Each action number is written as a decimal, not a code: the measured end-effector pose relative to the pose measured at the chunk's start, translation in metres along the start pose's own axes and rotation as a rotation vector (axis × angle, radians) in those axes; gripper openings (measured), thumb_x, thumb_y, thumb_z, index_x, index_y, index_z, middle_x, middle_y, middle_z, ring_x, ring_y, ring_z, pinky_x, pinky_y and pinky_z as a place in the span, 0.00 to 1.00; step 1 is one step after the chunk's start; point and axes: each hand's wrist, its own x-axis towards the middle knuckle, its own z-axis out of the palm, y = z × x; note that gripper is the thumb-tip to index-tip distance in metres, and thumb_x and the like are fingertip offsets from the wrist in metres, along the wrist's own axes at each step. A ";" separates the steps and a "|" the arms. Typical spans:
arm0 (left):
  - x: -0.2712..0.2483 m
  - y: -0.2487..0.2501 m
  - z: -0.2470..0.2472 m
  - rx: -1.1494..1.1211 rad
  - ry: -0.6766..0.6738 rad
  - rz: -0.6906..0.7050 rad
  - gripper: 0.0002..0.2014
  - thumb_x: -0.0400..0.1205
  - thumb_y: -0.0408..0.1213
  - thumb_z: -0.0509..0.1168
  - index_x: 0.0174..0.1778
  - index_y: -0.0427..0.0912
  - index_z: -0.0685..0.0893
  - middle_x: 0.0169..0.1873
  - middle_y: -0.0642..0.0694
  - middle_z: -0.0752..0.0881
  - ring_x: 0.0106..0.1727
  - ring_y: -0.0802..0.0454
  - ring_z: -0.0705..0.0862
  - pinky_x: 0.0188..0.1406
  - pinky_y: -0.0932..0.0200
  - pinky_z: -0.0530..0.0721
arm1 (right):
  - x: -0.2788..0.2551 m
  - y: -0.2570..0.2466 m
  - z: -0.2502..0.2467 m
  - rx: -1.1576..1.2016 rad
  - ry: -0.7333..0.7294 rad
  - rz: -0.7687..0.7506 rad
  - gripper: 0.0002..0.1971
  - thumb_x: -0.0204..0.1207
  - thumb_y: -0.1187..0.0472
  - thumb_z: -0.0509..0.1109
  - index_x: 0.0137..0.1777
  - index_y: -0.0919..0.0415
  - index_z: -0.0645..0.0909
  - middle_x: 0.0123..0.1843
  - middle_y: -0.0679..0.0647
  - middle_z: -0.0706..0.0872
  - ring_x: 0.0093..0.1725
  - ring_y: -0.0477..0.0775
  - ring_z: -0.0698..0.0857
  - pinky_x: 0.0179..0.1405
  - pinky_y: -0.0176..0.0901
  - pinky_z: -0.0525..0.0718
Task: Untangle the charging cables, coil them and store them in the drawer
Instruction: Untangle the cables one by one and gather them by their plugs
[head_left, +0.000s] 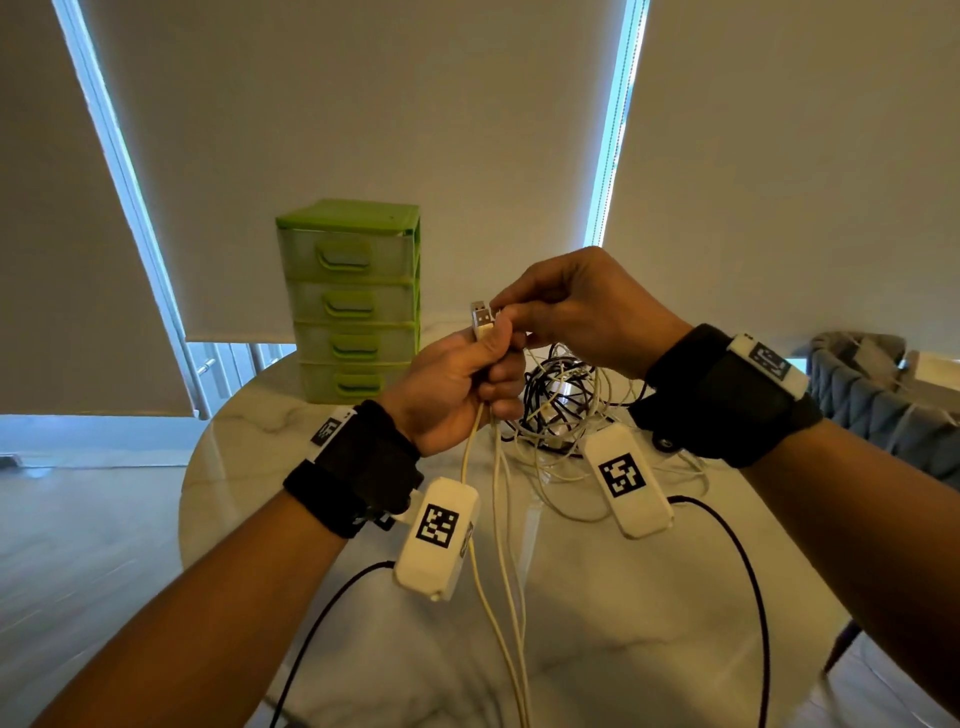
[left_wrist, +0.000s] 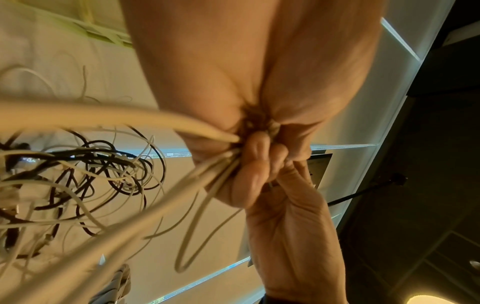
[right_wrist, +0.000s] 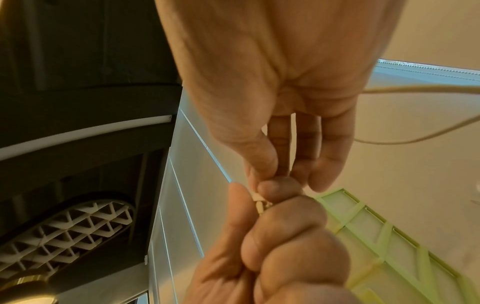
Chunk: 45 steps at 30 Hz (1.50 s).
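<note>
Nearest to us, several white cables (head_left: 501, 545) hang down from our left hand (head_left: 457, 387) and run over the near part of the marble table (head_left: 649, 649), past its near edge and out of the picture. Two thin black leads of the wrist cameras also hang here, one on each side, and the table surface between them is bare.

We hold both hands above the middle of the table, and they touch each other. Our left hand is closed in a fist around the bundle of white cables; two USB plugs (head_left: 480, 314) stand up out of the top of the fist. Our right hand (head_left: 576, 306) comes from the right, and its thumb and fingers pinch a white cable end just beside the plugs; in the right wrist view the fingertips (right_wrist: 265, 170) press together on a small pale connector.

Behind the hands, the tangle of black and white cables (head_left: 566, 400) lies on the table, a little to the right, with loops that spread toward the right edge.

Farther, at the far left part of the table, the green drawer unit (head_left: 353, 301) stands upright with all four drawers shut. It is well apart from the tangle, with bare table between them. Beyond the far edge hang pale window blinds (head_left: 363, 104).
</note>
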 end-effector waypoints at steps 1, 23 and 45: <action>0.000 0.000 0.002 -0.007 -0.008 0.001 0.11 0.81 0.46 0.57 0.40 0.42 0.71 0.23 0.52 0.66 0.22 0.60 0.63 0.22 0.66 0.69 | -0.002 -0.001 -0.001 0.014 -0.002 -0.003 0.05 0.76 0.65 0.74 0.49 0.61 0.89 0.44 0.59 0.92 0.46 0.59 0.90 0.50 0.55 0.90; 0.021 0.000 0.065 -0.050 0.027 0.268 0.18 0.89 0.48 0.49 0.34 0.46 0.64 0.19 0.56 0.62 0.18 0.61 0.59 0.18 0.65 0.59 | -0.118 0.030 0.006 0.762 -0.222 0.421 0.10 0.83 0.58 0.59 0.51 0.63 0.77 0.28 0.51 0.61 0.23 0.47 0.63 0.22 0.37 0.76; 0.036 -0.080 0.077 0.319 0.035 -0.016 0.19 0.90 0.44 0.53 0.31 0.48 0.61 0.20 0.55 0.61 0.18 0.60 0.56 0.15 0.68 0.55 | -0.343 0.166 -0.024 0.065 -0.004 0.928 0.14 0.66 0.44 0.79 0.41 0.55 0.88 0.25 0.54 0.80 0.24 0.48 0.78 0.26 0.39 0.77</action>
